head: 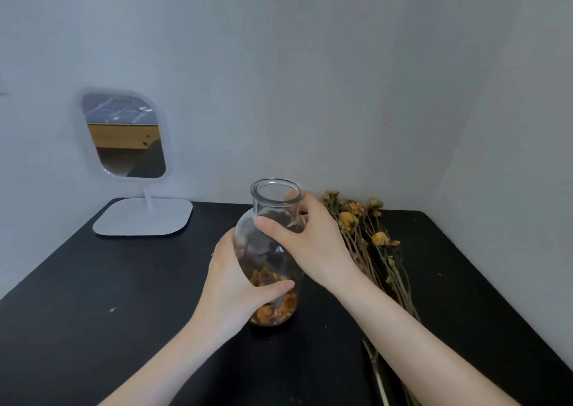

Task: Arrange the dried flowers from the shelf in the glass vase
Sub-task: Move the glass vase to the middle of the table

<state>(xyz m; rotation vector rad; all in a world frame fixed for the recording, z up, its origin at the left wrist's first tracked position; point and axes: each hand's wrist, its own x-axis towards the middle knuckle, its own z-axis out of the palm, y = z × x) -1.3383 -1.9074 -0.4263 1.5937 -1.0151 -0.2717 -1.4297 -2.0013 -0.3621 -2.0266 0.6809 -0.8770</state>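
A clear glass vase (273, 195) stands upright on the black table (93, 297), near its middle. Orange and brown dried petals lie in its bottom. My left hand (235, 281) wraps the lower body of the vase from the left. My right hand (313, 238) grips its shoulder and neck from the right. A bunch of dried flowers (372, 238) with yellow-orange heads lies flat on the table just right of the vase, partly hidden behind my right wrist, stems pointing toward me.
A white-framed tabletop mirror (124, 136) on a flat white base (142, 216) stands at the back left. White walls close the table at the back and right. Small crumbs of dried plant lie on the table.
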